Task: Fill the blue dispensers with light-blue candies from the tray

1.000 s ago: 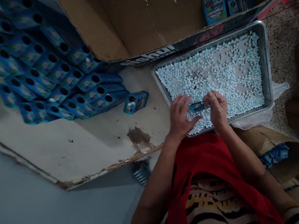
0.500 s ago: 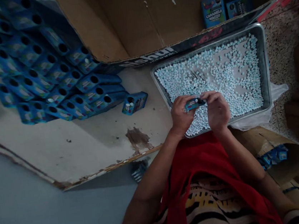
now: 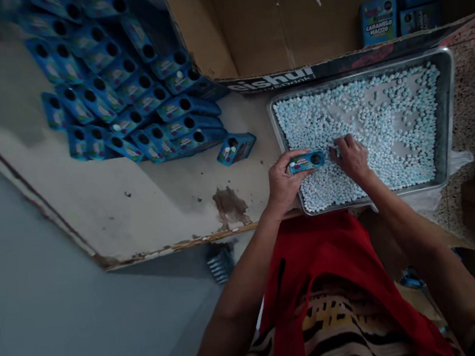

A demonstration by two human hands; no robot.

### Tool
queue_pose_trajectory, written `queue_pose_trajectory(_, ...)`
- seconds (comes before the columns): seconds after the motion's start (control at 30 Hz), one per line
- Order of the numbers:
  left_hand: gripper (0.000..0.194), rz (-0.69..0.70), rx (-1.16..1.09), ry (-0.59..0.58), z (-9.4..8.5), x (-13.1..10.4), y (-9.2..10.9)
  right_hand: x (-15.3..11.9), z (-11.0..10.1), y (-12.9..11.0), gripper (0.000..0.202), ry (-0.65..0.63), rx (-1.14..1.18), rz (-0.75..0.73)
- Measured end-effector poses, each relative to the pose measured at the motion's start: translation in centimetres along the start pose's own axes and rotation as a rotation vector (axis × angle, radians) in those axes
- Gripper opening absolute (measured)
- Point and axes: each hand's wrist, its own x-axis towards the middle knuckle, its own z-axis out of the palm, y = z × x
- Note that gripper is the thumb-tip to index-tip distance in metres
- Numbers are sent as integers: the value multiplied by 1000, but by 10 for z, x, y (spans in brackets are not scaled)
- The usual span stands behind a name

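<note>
Head view, and nearest comes the red apron (image 3: 322, 242)! Just past it, the left hand (image 3: 283, 184) is clamped on a small blue box (image 3: 304, 162), dark round hole showing, over the left part of the metal tray (image 3: 445, 114). Fingers bent, the right hand (image 3: 352, 158) is down at the pale candies (image 3: 391, 174); whether it pinches any, I can't tell. Leftward on the desk (image 3: 171, 197), one loose box (image 3: 240, 148) sits beside the clustered boxes (image 3: 131, 92), and beyond the tray, a big carton (image 3: 254, 27).

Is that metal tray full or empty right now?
Partly full: the metal tray holds many small, pale blue pellets, but bare patches show among them, mostly toward the picture's right.
</note>
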Motion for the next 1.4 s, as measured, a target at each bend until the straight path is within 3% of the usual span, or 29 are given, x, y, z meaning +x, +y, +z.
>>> queue_pose_trajectory(0.1,37,107,200,40,-6,-1,4,11,-24,-9,19,24,265,70)
queue_pose_trajectory(0.2,35,160,351,42,-7,0,9,-8,-57,-27,11,11,526,-28)
queue_pose_trajectory(0.3,30,200,392,-1,-3,3,13,-30,-80,-52,18,-49,558,-193)
queue_pose_trajectory(0.4,30,213,359,-32,3,3,11,-39,-85,-67,26,-79,512,-226)
queue_pose_trajectory(0.5,34,90,222,27,6,-2,5,-44,-77,-56,15,-34,620,-80)
queue_pose_trajectory(0.6,35,-24,-7,106,-4,-16,-4,-52,-64,-22,28,0,758,216)
queue_pose_trajectory(0.63,35,-36,-64,137,-11,-24,-6,-55,-61,-9,30,60,725,302)
queue_pose_trajectory(0.7,35,-51,-117,242,-29,-45,-10,-59,-60,15,27,90,510,309)
queue_pose_trajectory(0.77,37,-100,-92,426,-53,-69,-16,-60,-66,26,25,23,231,182)
queue_pose_trajectory(0.83,43,-195,-39,667,-80,-85,-29,-57,-75,20,28,-65,-21,58)
queue_pose_trajectory(0.9,50,-284,-18,890,-108,-85,-48,-48,-80,-5,28,-93,-151,-28)
queue_pose_trajectory(1.0,52,-333,-45,1093,-140,-55,-82,-23,-67,-70,25,-79,-17,-219)
queue_pose_trajectory(1.13,57,-298,13,1022,-156,-16,-106,24,-21,-168,26,23,291,-381)
queue_pose_trajectory(1.2,65,-272,136,1041,-153,-20,-102,47,1,-205,52,49,345,-367)
queue_pose_trajectory(1.27,68,-236,332,1107,-146,-35,-89,67,18,-228,72,-9,348,-339)
queue_pose_trajectory(1.33,60,-166,511,1083,-140,-52,-72,83,30,-239,60,-98,342,-317)
queue_pose_trajectory(1.4,51,-59,594,950,-137,-57,-59,90,36,-242,38,-161,355,-301)
